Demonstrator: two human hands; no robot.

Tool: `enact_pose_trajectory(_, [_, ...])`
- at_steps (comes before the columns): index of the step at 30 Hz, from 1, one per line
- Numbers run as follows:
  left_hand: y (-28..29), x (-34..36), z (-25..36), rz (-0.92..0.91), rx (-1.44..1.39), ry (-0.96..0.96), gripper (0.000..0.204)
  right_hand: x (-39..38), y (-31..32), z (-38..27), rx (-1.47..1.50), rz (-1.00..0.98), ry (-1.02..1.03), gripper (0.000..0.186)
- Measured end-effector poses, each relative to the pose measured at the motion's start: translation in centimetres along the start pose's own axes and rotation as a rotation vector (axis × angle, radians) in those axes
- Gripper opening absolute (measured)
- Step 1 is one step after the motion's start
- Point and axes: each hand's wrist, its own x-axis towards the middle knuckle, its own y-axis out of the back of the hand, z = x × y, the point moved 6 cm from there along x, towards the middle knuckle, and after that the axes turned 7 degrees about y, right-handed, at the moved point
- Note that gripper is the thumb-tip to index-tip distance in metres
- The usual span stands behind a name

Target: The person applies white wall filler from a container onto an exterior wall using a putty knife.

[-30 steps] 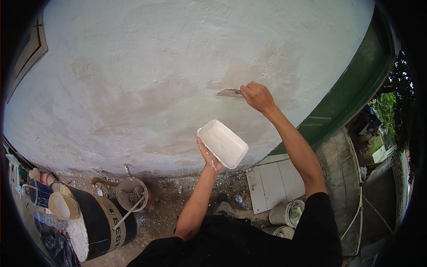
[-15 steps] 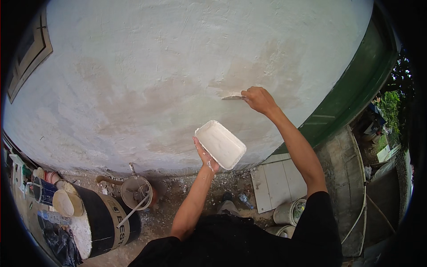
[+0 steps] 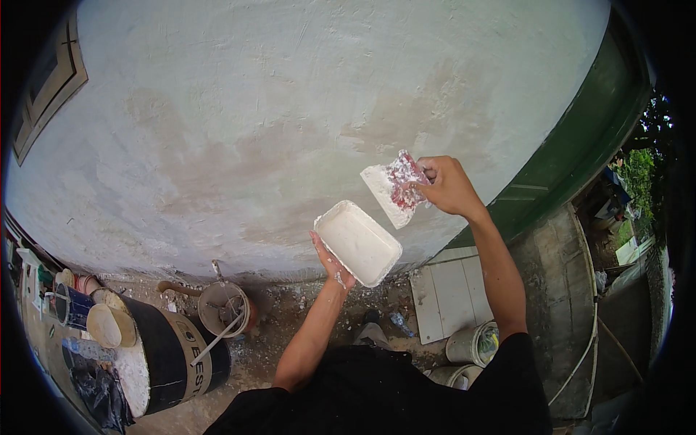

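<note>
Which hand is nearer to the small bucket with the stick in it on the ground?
Left. The left hand, under the white tray, is above and right of the bucket; the right hand, gripping the putty knife, is farther off and higher.

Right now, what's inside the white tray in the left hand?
The white tray, resting on the left hand, holds a smooth layer of white putty across its whole floor. The floor itself is covered, so how deep the putty goes cannot be seen.

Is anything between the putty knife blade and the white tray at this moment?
No. In the head view a bare gap of plastered wall separates the putty knife, in the right hand, from the white tray on the left hand.
</note>
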Motion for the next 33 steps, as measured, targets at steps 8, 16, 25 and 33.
enact_pose_trajectory(8, [0.9, -0.9, -1.4, -0.063, -0.011, 0.042, 0.094, -6.4, -7.3, 2.6, 0.031, -0.087, -0.172, 0.02])
enact_pose_trajectory(16, [0.5, -2.2, -2.3, -0.029, -0.012, 0.055, 0.092, -7.2, -7.5, 1.2, 0.083, -0.088, -0.203, 0.019])
enact_pose_trajectory(25, [1.2, -2.4, -2.8, 0.003, 0.005, 0.05, 0.088, -7.1, -9.5, -0.7, -0.175, -0.143, -0.064, 0.02])
enact_pose_trajectory(33, [1.1, -2.2, -3.1, -0.071, -0.007, 0.032, 0.09, -6.2, -8.9, -0.3, -0.196, -0.127, -0.087, 0.018])
